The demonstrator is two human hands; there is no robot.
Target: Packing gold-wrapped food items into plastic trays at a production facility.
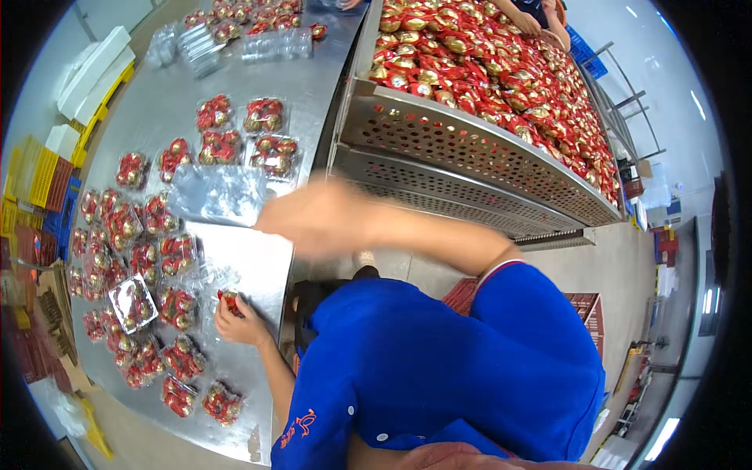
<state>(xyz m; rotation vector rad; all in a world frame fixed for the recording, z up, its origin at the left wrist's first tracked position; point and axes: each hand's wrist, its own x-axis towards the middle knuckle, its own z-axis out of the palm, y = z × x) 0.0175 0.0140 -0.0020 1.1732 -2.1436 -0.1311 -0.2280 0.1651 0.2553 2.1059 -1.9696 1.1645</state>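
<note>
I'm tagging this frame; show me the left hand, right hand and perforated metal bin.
Left hand (244, 323), head view, back of hand.
Right hand (312, 219), head view, blurred middle.
Perforated metal bin (470, 153), head view, near wall.

A clear plastic container (215, 192) blurs at the right hand (317, 218), a red-gold ball (229, 298) in the left hand (241, 323).

Head view | our left hand (241, 324) has its fingers around a red-and-gold wrapped ball (229, 298) at the steel worktop (290, 82) | our right hand (312, 217), blurred, meets a clear plastic container (218, 193) | left of us, filled clear packs (178, 309) | ahead right, a perforated metal bin (470, 155) heaped with loose wrapped balls (501, 86)
</note>
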